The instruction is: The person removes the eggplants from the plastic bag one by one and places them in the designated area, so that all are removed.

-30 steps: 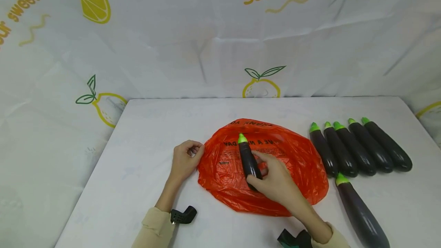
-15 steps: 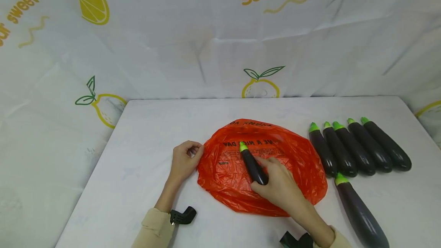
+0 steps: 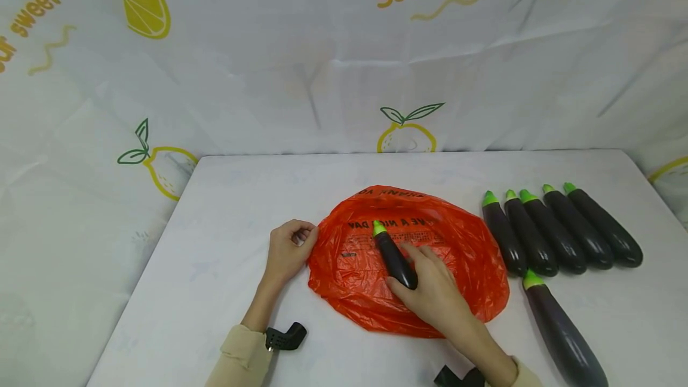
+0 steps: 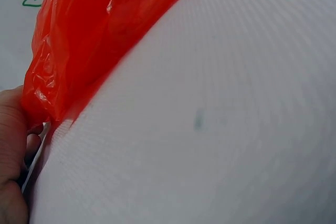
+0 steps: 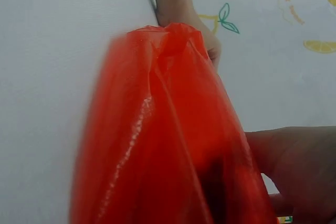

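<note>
A red plastic bag with black lettering lies spread open on the white table. My left hand pinches its left edge; the left wrist view shows the fingers at the gathered plastic. Inside the bag's mouth lies a dark eggplant with a bright green stem end pointing away. Around its near end is my right hand, thumb and fingers spread apart and loose beside it. In the right wrist view the bag's raised edge covers the eggplant and part of my right hand.
Several eggplants lie in a row right of the bag. Nearer to me, another eggplant lies slanted, its stem touching the row's lower ends. A white curtain printed with lemons hangs behind the table.
My right hand has lowered the eggplant toward me into the bag, its stem end shifting nearer. Its fingers have then loosened from it. The left hand stays at the bag's edge.
</note>
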Demonstrator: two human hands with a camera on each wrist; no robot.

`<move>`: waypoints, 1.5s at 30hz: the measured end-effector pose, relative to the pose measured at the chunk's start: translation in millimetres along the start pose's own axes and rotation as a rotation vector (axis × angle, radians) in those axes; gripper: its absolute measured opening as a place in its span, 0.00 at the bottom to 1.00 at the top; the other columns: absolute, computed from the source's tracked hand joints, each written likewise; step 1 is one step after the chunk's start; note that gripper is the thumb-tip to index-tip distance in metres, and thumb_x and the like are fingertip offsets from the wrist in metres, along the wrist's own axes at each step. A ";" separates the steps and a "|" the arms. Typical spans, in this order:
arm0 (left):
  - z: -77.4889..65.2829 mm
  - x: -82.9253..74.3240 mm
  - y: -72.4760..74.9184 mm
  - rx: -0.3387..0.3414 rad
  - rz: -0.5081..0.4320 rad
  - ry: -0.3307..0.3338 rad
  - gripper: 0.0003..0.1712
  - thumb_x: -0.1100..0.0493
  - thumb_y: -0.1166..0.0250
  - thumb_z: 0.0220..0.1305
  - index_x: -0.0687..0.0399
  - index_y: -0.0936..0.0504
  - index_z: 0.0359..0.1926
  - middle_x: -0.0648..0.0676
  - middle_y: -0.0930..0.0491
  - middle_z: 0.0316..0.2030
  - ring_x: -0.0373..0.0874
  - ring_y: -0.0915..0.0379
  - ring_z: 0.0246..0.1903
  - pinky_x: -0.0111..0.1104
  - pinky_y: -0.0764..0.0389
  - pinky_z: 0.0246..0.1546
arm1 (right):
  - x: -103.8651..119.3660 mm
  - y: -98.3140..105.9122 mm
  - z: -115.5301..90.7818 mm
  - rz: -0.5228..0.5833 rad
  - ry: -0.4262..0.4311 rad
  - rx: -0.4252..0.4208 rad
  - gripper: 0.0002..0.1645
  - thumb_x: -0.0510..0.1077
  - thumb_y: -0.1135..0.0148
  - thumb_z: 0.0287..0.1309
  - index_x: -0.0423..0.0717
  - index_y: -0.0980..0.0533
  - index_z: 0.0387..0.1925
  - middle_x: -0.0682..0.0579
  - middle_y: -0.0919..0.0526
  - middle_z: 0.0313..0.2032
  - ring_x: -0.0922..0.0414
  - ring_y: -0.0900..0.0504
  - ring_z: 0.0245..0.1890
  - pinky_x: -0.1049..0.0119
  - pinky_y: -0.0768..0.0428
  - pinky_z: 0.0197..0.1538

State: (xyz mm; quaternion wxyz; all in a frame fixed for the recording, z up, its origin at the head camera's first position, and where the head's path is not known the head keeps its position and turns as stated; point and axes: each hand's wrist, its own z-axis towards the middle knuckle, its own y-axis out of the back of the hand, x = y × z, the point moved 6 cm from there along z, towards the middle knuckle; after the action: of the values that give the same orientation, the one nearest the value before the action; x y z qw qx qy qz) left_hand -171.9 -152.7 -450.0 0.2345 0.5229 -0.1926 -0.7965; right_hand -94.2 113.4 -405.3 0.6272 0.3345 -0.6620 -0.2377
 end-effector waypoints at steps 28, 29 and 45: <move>-0.1 -0.1 0.2 -0.002 -0.009 -0.001 0.04 0.63 0.30 0.63 0.58 0.12 0.31 0.52 0.17 0.24 0.36 0.27 0.26 0.25 0.26 0.28 | -21.2 64.7 -60.4 -0.024 -0.031 -0.239 0.36 0.43 0.18 0.43 0.49 0.18 0.58 0.46 0.19 0.48 0.50 0.23 0.42 0.75 0.25 0.30; 0.0 -0.4 0.1 -0.002 -0.008 -0.002 0.04 0.63 0.30 0.63 0.58 0.12 0.31 0.53 0.17 0.24 0.36 0.27 0.26 0.25 0.26 0.28 | -25.2 67.2 -63.6 -0.037 -0.049 -0.247 0.36 0.43 0.18 0.43 0.48 0.18 0.58 0.45 0.19 0.48 0.50 0.24 0.42 0.76 0.26 0.30; -0.1 -0.1 -0.7 -0.002 -0.003 -0.016 0.04 0.63 0.31 0.63 0.58 0.13 0.32 0.53 0.16 0.25 0.37 0.26 0.26 0.26 0.25 0.28 | -82.3 90.3 -106.0 -0.129 -0.108 -0.408 0.38 0.37 0.17 0.37 0.45 0.18 0.56 0.42 0.22 0.48 0.48 0.26 0.42 0.86 0.32 0.31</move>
State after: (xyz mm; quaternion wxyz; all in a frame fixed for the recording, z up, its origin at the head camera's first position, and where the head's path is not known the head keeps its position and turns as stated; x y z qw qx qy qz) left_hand -171.9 -152.0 -450.4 0.2322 0.5168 -0.1930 -0.8011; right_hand -3.4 245.4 -383.6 0.6291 0.2289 -0.6101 -0.4239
